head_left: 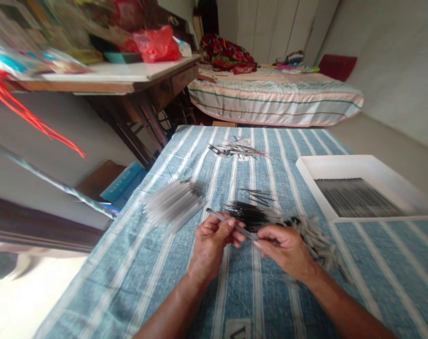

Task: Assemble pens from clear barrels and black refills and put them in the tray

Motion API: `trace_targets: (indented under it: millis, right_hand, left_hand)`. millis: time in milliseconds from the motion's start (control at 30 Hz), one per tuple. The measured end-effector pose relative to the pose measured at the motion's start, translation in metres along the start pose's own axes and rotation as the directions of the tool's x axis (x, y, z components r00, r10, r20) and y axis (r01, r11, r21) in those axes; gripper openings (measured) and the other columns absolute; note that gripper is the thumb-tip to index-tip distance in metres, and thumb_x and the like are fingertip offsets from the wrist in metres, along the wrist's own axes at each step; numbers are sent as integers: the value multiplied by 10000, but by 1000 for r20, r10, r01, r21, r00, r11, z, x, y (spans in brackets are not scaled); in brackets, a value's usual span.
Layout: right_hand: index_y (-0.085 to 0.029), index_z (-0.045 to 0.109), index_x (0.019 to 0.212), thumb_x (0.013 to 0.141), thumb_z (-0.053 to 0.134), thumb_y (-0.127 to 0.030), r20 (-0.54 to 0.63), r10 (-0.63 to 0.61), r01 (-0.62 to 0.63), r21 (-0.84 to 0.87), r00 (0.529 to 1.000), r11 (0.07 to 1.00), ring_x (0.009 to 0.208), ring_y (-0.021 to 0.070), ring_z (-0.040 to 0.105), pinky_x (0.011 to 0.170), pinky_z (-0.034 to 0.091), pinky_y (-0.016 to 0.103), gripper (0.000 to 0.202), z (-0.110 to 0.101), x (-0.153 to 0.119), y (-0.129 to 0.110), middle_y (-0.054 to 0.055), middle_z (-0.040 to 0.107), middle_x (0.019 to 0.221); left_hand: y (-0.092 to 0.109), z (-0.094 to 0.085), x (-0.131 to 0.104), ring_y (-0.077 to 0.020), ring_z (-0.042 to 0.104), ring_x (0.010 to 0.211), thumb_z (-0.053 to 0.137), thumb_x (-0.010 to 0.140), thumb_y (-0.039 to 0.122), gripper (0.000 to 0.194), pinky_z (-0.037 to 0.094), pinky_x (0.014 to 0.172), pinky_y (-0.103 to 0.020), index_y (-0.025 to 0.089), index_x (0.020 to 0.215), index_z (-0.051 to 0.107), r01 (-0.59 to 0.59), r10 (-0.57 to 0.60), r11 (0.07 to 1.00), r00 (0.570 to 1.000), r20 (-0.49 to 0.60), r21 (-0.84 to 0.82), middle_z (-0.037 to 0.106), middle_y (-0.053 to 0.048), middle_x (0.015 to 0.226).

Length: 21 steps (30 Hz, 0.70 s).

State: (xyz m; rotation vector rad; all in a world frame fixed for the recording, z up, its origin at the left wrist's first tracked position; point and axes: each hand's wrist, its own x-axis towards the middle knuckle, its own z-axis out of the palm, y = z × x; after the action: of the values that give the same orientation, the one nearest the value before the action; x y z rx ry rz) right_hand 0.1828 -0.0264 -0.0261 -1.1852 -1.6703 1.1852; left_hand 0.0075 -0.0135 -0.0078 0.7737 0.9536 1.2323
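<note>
Over past the far end of the table, there's a bed (pixel 277 101) in a pale striped cover, with a red patterned blanket (pixel 228 52) bunched on it and a dark red cushion (pixel 338 67) by the wall. A wooden desk (pixel 115 86) stands off to the left, a crumpled red plastic bag (pixel 159 44) sitting near its edge and bright red cords (pixel 33 115) dangling from the near end. Lower down, beside the desk's legs, I see a blue box (pixel 124 182).
</note>
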Motion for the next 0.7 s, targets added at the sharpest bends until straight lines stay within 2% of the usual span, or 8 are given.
trace_targets:
  millis: [100,267,467,533,600,700]
  right_hand:
    - [-170,576,696,808,565,-262,7,24,-24,19,1000,1000,471,94,512,470,382,189,145,2,-1,3,-37,535,523]
    - [-175,550,676,791,568,-265,-56,41,-36,76,998,996,436,88,481,432,356,181,148,9,1,3,-53,497,489]
    - [-174,530,640,768,574,-223,-111,2,-2,-3,994,1000,434,79,459,426,315,182,144,11,9,2,-63,464,496]
    - [-173,531,617,779,577,-202,-91,-32,22,-109,995,994,447,77,451,440,313,187,171,9,12,-1,-60,470,499]
    - [-170,554,625,806,556,-168,-62,-122,96,-320,991,942,511,90,490,498,348,201,181,6,16,-5,-38,530,552]
    - [-178,595,700,865,498,-176,59,-282,252,-647,958,720,674,143,567,629,405,253,191,4,19,-12,10,626,685]
  left_hand:
    - [-3,0,0,-137,648,516,685,758,238,152,503,481,-220,131,781,580,18,-17,1000,999,-28,19,733,-69,723]
    - [-4,-1,1,-143,647,506,705,731,253,178,520,501,-241,135,773,579,29,-28,999,998,-59,21,735,-63,716]
    - [-6,-1,4,-146,631,494,758,669,270,219,524,519,-259,150,769,604,53,-48,998,991,-122,37,733,-38,696]
    - [-7,-1,6,-154,632,504,778,643,292,242,522,520,-261,154,759,618,80,-72,995,988,-134,53,733,-38,690]
    - [-8,-1,7,-166,638,540,787,631,322,250,526,541,-268,155,747,641,87,-76,992,990,-118,89,731,-42,690]
    - [-7,-2,9,-167,616,558,789,619,370,257,510,534,-259,157,715,683,61,-49,986,996,-78,156,710,-36,646]
